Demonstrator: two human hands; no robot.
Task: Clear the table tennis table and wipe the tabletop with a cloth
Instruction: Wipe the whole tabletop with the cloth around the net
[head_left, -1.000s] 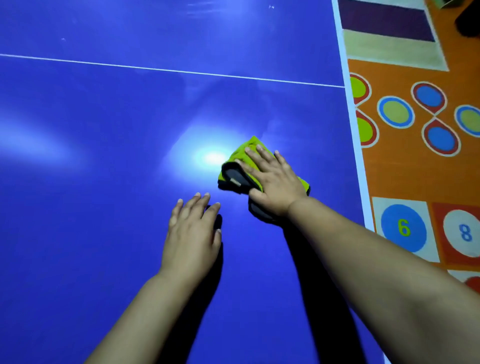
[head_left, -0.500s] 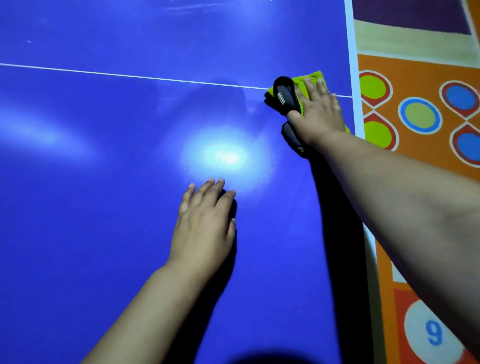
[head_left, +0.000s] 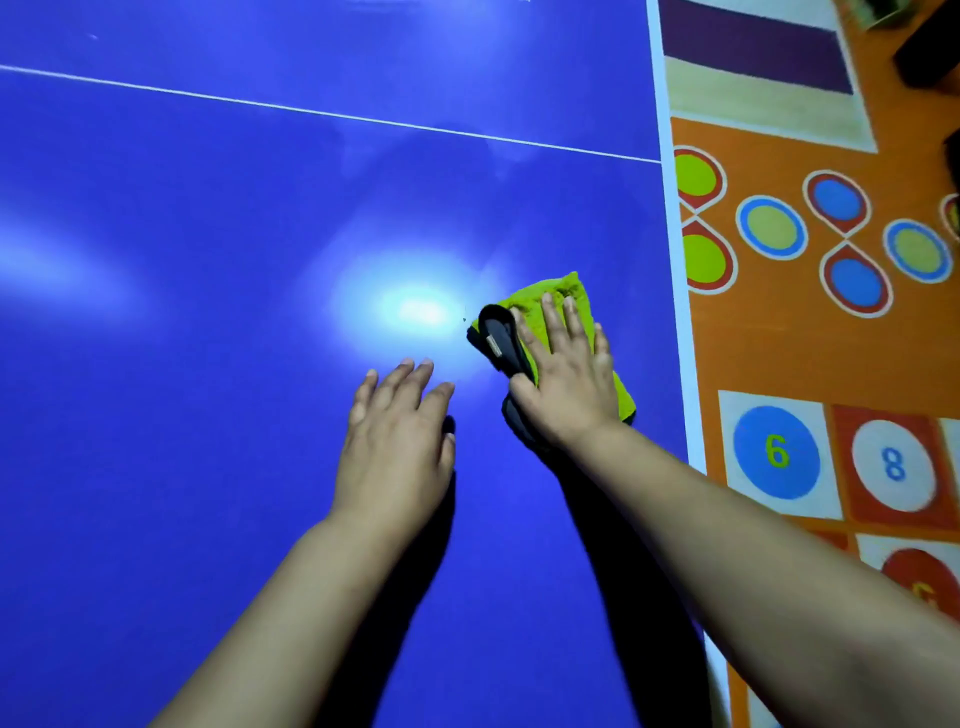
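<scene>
1. My left hand (head_left: 397, 452) lay flat on the blue tabletop (head_left: 156, 389), fingers straight and holding nothing. I judged it a steady brace.
2. My right hand (head_left: 566, 384) pressed the green cloth (head_left: 563, 291) with straight fingers, near the table's right side.
3. I'd keep even palm pressure and overlap strokes toward the white edge stripe (head_left: 675, 312), lest the cloth slip off.

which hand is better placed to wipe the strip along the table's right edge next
Right. The right hand presses flat on the green cloth near the white edge line; the left hand holds nothing and is farther from that edge.
</scene>
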